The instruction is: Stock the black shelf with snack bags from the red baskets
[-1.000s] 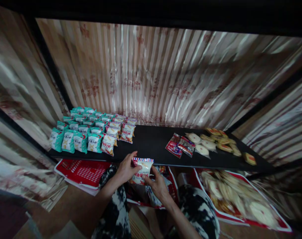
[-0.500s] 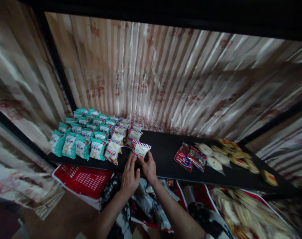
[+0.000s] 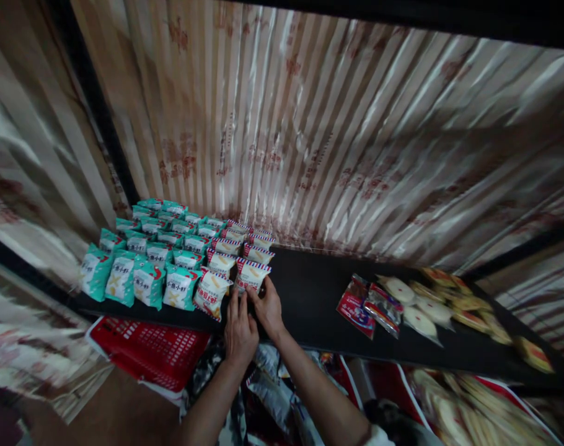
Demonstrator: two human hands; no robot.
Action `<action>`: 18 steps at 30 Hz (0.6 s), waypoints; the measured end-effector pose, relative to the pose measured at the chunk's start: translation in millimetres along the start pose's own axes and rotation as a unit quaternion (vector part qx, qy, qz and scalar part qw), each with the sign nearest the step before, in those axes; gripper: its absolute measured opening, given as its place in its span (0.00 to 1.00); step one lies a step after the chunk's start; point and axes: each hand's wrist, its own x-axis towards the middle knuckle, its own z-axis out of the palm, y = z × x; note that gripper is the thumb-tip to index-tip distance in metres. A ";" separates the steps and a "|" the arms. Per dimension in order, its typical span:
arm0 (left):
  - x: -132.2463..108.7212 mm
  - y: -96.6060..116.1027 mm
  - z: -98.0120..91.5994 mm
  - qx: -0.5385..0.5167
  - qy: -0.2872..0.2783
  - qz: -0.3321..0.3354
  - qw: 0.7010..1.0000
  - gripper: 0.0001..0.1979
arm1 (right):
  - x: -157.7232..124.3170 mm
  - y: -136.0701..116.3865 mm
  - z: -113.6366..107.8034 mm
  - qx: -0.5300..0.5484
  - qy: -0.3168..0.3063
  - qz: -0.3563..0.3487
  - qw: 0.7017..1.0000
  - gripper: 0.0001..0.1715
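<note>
A cream snack bag (image 3: 253, 272) with a red-and-blue striped top edge stands upright at the front of a black shelf (image 3: 305, 291). My right hand (image 3: 267, 308) grips its lower right side, thumb in front and fingers at the edge. The fingers of my left hand (image 3: 240, 331) are stretched out and touch the bag's lower front, with the thumb apart. Directly left stands a matching cream bag (image 3: 211, 291), and more of that kind are lined up behind. Farther left, several teal snack bags (image 3: 180, 288) stand in rows.
Red packets (image 3: 356, 305), round pale packs (image 3: 419, 323) and yellow packs (image 3: 472, 303) lie on the shelf's right part. Below are a red basket (image 3: 147, 353), a container of silvery bags (image 3: 273, 390) and another of pale packs (image 3: 463, 402). Striped sheeting (image 3: 263, 124) hangs behind.
My hands have moved the cream bag back and slightly left, into line with the bags behind it. The view has tilted and shifted a little.
</note>
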 end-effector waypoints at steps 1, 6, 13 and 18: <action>0.1 -0.2 1.0 0.003 0.007 0.003 1.000 0.26 | 0.6 0.1 0.4 -0.010 0.003 -0.002 1.000 0.27; 3.4 -0.7 3.5 0.013 0.015 0.009 1.000 0.28 | 2.4 1.5 4.7 -0.045 0.011 0.000 0.999 0.29; 5.6 1.7 2.3 0.026 0.026 0.007 0.999 0.29 | -4.5 6.5 6.7 0.005 0.048 -0.008 0.999 0.39; 4.9 -2.8 6.4 0.034 0.034 -0.001 0.999 0.31 | 3.9 20.4 6.9 0.046 0.053 0.021 0.997 0.36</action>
